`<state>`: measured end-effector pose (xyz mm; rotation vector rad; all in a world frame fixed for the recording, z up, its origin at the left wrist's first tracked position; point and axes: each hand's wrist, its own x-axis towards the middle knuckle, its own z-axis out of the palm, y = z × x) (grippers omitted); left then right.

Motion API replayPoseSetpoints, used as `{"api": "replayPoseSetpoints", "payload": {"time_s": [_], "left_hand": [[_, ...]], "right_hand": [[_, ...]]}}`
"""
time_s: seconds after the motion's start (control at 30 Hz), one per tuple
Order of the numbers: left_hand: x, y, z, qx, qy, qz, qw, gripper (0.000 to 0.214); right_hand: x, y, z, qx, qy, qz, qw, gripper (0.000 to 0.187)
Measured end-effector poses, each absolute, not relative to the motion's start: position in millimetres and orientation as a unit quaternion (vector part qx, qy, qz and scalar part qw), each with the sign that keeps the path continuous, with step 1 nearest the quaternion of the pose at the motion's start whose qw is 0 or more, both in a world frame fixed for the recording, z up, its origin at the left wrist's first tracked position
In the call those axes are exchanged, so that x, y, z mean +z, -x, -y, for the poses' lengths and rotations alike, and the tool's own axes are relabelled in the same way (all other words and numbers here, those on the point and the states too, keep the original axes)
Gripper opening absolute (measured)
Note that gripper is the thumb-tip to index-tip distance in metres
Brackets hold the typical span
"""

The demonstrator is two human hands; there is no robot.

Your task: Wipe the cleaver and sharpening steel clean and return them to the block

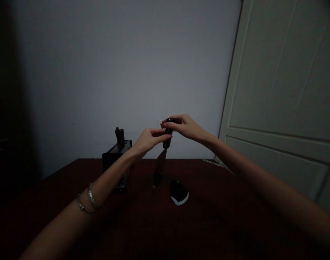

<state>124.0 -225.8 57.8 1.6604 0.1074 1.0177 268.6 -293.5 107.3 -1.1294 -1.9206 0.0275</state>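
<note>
My right hand (185,126) is closed round the top of a black knife handle and holds the knife (161,164) upright, its blade pointing down with the tip on or just above the dark wooden table (221,224). A scrap of something white shows at the handle's top. The fingers of my left hand (148,140) are pinched against the knife handle just below my right hand. Two bracelets sit on my left wrist. Behind my left forearm stands a dark knife block (116,157) with handles sticking out of it.
A small black and white object (179,193) lies on the table right of the blade tip. A pale wall rises behind the table and a white panelled door (284,94) stands at the right. The room is dim.
</note>
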Motion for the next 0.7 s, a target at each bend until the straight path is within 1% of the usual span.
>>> {"api": "replayPoseSetpoints", "payload": {"time_s": [0.1, 0.2, 0.27, 0.33, 0.4, 0.47, 0.57, 0.7], "left_hand": [[60, -120, 228, 0.438, -0.711, -0.047, 0.548, 0.010], [61, -115, 228, 0.456, -0.715, -0.058, 0.527, 0.010], [63, -112, 227, 0.469, -0.715, -0.061, 0.515, 0.013], [66, -107, 225, 0.481, -0.709, -0.068, 0.511, 0.016], [72, -101, 222, 0.491, -0.699, -0.076, 0.514, 0.017], [81, -93, 217, 0.499, -0.693, -0.079, 0.514, 0.017], [102, -78, 207, 0.513, -0.693, -0.085, 0.499, 0.016], [136, -56, 185, 0.536, -0.705, -0.106, 0.452, 0.018]], "right_hand": [[109, -261, 292, 0.033, 0.442, 0.785, 0.433, 0.025], [110, -252, 289, 0.047, 0.424, 0.784, 0.450, 0.026], [112, -246, 286, 0.060, 0.413, 0.775, 0.475, 0.030], [114, -242, 280, 0.082, 0.398, 0.760, 0.508, 0.039], [115, -242, 272, 0.112, 0.370, 0.743, 0.546, 0.048], [111, -245, 261, 0.155, 0.342, 0.722, 0.581, 0.052], [88, -255, 240, 0.221, 0.348, 0.682, 0.604, 0.052], [19, -271, 202, 0.276, 0.406, 0.630, 0.601, 0.050]]}}
